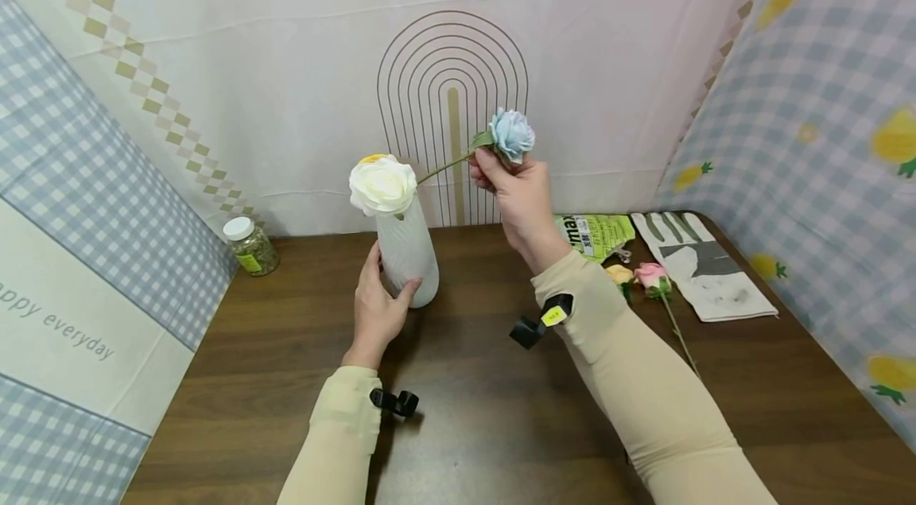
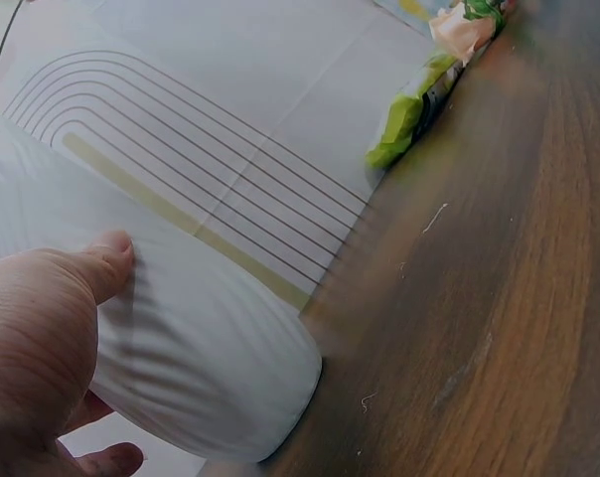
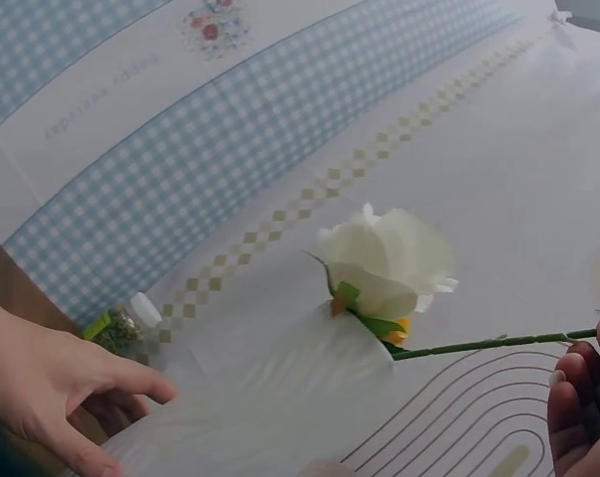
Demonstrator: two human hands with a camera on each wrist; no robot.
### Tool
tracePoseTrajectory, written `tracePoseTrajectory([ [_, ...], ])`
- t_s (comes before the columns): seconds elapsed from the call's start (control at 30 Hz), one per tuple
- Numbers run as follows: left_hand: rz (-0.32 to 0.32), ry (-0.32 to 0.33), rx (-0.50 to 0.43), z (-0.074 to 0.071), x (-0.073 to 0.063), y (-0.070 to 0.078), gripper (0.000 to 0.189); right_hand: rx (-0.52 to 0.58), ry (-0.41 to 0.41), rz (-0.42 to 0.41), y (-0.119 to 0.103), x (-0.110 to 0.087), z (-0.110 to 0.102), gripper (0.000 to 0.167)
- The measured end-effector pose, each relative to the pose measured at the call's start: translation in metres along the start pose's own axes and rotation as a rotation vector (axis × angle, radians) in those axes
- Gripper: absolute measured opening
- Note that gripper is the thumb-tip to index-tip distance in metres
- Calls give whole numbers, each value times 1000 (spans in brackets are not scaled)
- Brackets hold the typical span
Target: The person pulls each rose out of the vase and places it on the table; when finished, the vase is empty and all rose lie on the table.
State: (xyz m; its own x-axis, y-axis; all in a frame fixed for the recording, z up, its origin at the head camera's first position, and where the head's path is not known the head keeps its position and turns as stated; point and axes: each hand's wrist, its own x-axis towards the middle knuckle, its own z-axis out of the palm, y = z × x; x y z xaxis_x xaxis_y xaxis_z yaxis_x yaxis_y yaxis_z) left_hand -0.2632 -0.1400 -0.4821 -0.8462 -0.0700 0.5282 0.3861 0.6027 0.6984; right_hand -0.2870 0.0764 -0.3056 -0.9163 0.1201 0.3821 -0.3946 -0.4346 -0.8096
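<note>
A white ribbed vase (image 1: 408, 250) stands on the table, leaning a little, with a white artificial rose (image 1: 382, 184) in its mouth and a bit of a yellow-orange flower (image 3: 398, 332) behind it. My left hand (image 1: 381, 310) grips the vase low on its side, thumb along the front. My right hand (image 1: 518, 195) pinches the stem of a blue artificial rose (image 1: 511, 135) just under the bloom. That stem (image 3: 499, 342) slants down to the vase mouth, where its lower end is hidden.
Right of the vase lie a pink rose (image 1: 653, 278), a yellow rose (image 1: 619, 275), a green packet (image 1: 599, 236) and a white-and-grey glove (image 1: 704, 270). A lidded jar of dried herbs (image 1: 252, 248) stands at the back left. Cloth hangings (image 1: 300, 91) border the table (image 1: 472, 394).
</note>
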Motion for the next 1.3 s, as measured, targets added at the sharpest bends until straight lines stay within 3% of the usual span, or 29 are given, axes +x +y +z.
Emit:
tracePoseTrajectory([
  [0.2, -4, 2, 0, -1, 0, -1, 86, 25, 37, 2, -10, -1, -13, 4],
  [0.37, -7, 0, -10, -2, 0, -1, 87, 89, 122, 8, -16, 0, -31, 7],
  [0.57, -6, 5, -16, -2, 0, -2, 87, 189, 225, 42, -25, 0, -64, 9],
  [0.8, 4, 16, -10, -1, 0, -3, 86, 251, 269, 81, -28, -12, -108, 22],
  [1.03, 5, 15, -5, 0, 0, -3, 87, 78, 264, 118, -17, -36, -142, 26],
  [1.3, 29, 21, -8, 1, 0, -4, 87, -47, 258, 193, -4, -58, -165, 24],
])
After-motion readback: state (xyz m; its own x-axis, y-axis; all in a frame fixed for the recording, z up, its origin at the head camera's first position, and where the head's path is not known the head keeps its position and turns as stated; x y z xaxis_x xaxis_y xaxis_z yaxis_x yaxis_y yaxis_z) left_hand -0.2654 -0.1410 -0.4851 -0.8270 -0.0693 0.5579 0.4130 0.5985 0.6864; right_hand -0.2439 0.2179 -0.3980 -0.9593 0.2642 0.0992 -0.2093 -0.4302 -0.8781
